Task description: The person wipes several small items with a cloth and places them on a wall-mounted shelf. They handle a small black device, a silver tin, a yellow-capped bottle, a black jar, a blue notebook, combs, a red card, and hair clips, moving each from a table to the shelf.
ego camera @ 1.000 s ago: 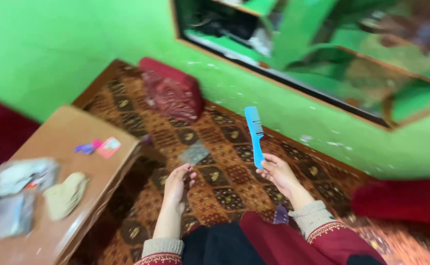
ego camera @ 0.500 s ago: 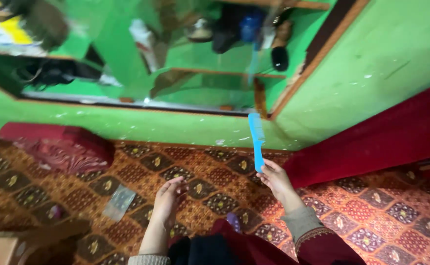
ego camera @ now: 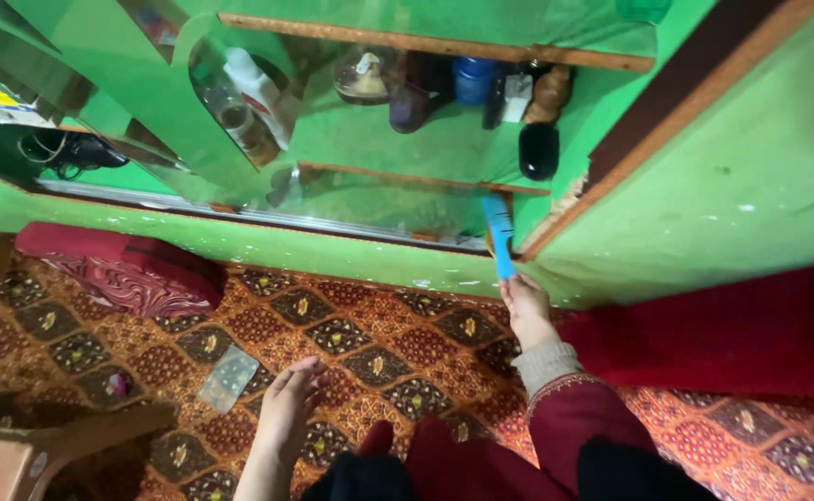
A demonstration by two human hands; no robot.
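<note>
My right hand grips the lower end of a flat blue comb-like tool and holds it upright against the green wall, at the bottom edge of a glass-fronted wall cabinet. My left hand hovers low over the patterned red and orange carpet with the fingers spread and nothing in it. A small clear packet lies on the carpet just left of that hand.
A dark red cushion lies by the wall at left. A wooden table corner sits at bottom left. Behind the cabinet glass stand bottles and jars. A red curtain or cloth hangs at right.
The view has swung right and upward from the table toward the cabinet. My right hand has carried the blue tool up to the cabinet's lower edge; my left hand stays low.
</note>
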